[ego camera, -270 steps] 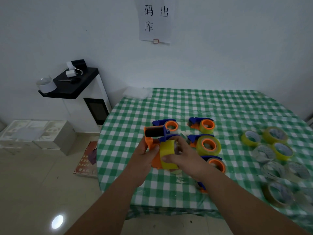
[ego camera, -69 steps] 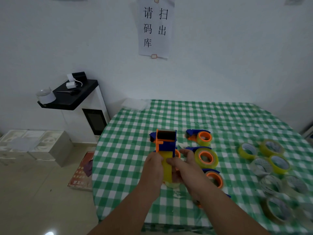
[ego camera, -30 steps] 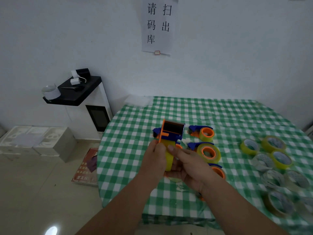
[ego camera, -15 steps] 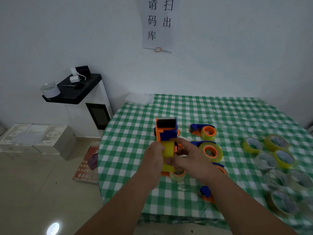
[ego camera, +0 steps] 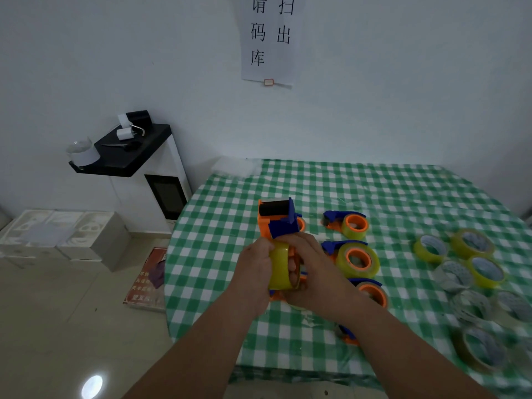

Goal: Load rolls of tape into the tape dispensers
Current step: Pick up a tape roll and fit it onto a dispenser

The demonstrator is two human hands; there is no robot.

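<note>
Gripping from both sides, the left hand [ego camera: 256, 266] and the right hand [ego camera: 313, 272] are curled round a yellow tape roll [ego camera: 280, 269] seated in the orange-and-blue dispenser [ego camera: 276, 220], which is held upright above the near edge of the checked table [ego camera: 374, 191], probably so the tape end can be fed up towards the black roller. Loaded dispensers [ego camera: 349, 254] are kept just right of the held one, and spare rolls [ego camera: 472, 263] well to its right. On the wall sheet [ego camera: 269, 38] above it, 请扫码出库 is printed.
</note>
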